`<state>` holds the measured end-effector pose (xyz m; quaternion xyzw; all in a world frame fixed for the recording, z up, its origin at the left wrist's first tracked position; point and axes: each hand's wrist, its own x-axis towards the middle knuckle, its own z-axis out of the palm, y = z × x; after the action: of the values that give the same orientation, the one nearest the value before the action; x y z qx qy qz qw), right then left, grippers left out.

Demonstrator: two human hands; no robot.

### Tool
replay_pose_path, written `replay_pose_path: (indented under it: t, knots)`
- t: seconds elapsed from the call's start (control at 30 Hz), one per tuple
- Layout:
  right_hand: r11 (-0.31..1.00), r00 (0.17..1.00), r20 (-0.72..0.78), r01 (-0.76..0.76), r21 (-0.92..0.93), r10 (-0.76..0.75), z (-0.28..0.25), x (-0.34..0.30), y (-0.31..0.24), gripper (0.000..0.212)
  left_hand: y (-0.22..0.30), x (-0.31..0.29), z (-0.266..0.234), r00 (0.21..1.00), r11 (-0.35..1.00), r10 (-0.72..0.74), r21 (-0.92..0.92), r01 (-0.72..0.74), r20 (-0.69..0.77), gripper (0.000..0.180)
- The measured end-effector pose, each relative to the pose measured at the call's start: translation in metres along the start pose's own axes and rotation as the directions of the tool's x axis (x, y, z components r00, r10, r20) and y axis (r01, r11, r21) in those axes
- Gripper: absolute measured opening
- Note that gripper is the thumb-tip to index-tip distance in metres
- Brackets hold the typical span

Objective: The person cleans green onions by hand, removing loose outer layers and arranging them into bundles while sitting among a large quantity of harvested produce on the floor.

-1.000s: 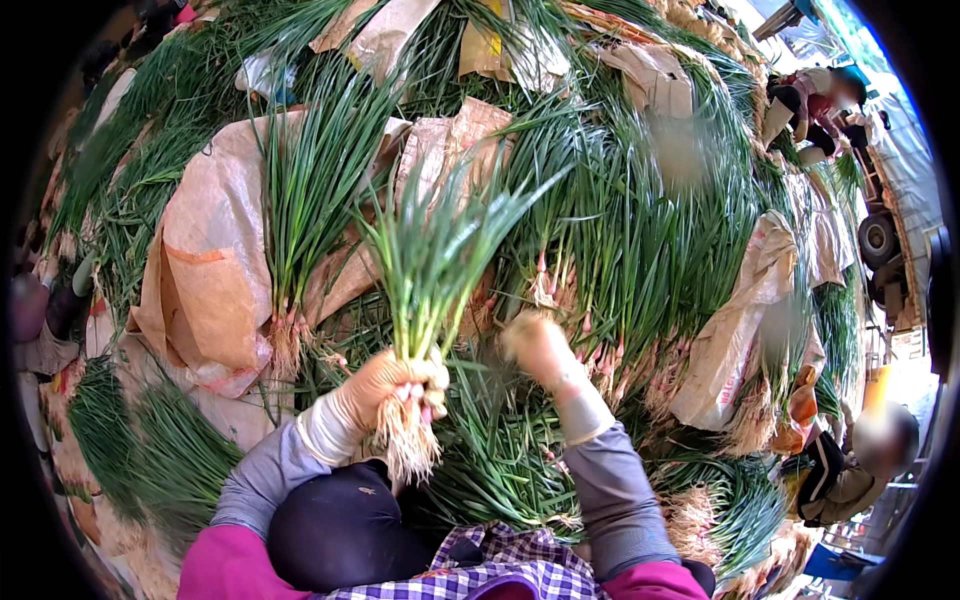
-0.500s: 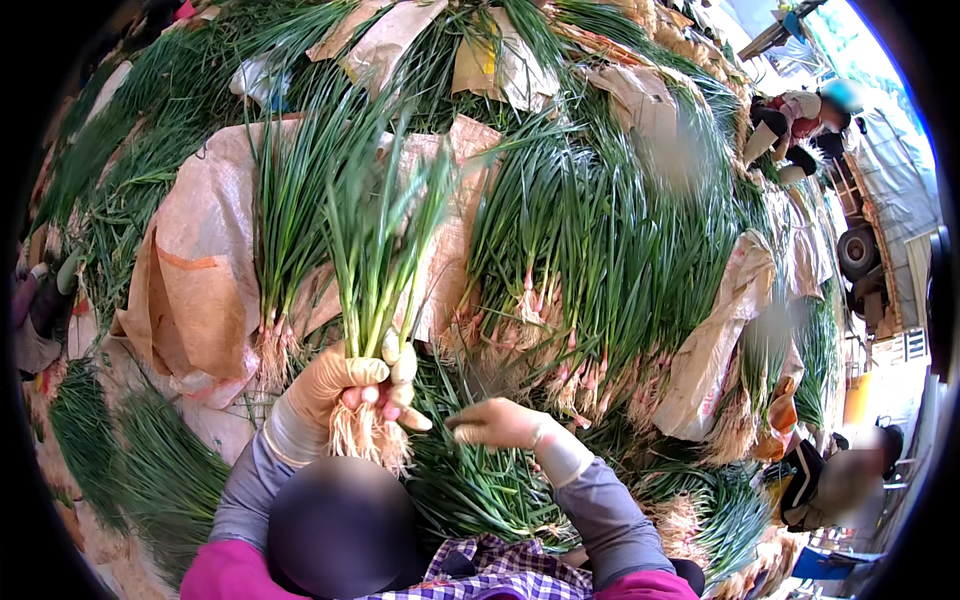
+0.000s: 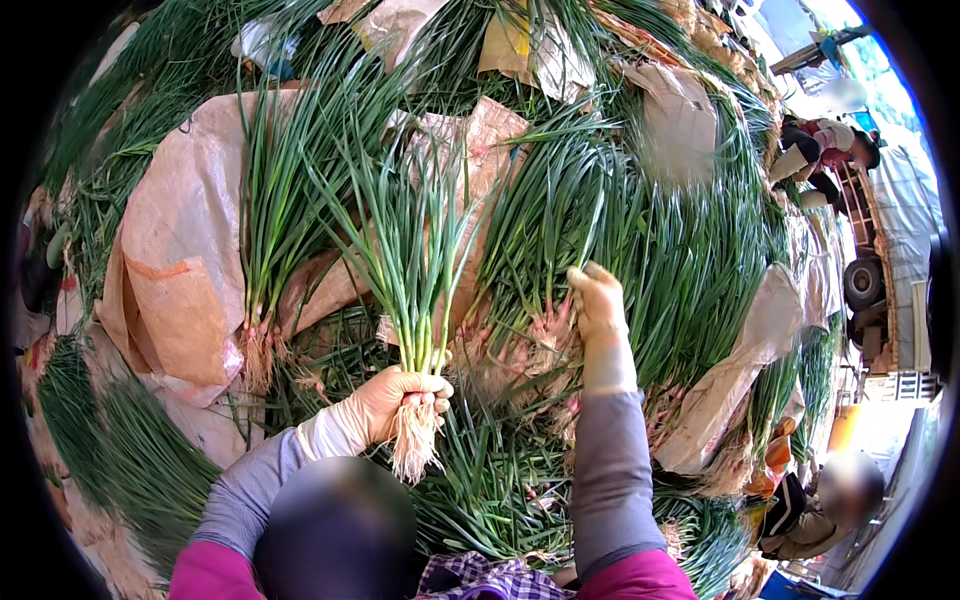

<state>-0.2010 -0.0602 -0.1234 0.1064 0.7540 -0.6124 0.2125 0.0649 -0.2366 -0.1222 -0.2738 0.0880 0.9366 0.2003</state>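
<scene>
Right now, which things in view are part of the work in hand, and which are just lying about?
In hand:
- left hand, gripping a bunch of green onions just above its roots
- right hand, reaching into the green onion pile

Lying about:
- tan sacks among the greens
- truck at right
- a crouching person at lower right

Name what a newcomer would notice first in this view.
The left hand, gloved, grips a bunch of green onions upright at centre, white roots hanging below the fist. The right hand reaches into the big heap of green onions filling the frame, with tan sacks laid among it at left.
</scene>
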Motion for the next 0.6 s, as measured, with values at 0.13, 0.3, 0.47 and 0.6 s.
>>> replay_pose_path:
  t: [0.13, 0.3, 0.47, 0.6]
  knots:
    - [0.975, 0.885, 0.443, -0.049, -0.216, 0.143, 0.015, -0.107, 0.012, 0.034, -0.013, 0.0, 0.006, 0.992, 0.958, 0.008, 0.286, 0.029, -0.128, 0.019]
    - [0.658, 0.88, 0.41, 0.458, -0.598, -0.24, 0.053, -0.172, 0.05, 0.022, -0.026, 0.004, 0.003, 0.996, 0.961, 0.045, 0.277, -0.02, -0.081, 0.01]
    - [0.792, 0.967, 0.233, 0.22, -0.569, -0.101, 0.037, -0.108, 0.069, 0.017, -0.014, -0.022, 0.013, 0.965, 0.992, 0.126, -0.027, -0.123, 0.23, 0.018]
    - [0.298, 0.856, 0.492, 0.517, -0.802, -0.16, 0.039, -0.089, 0.026, 0.023, -0.006, -0.021, -0.006, 0.97, 0.993, 0.116, -0.048, -0.108, 0.215, 0.036]
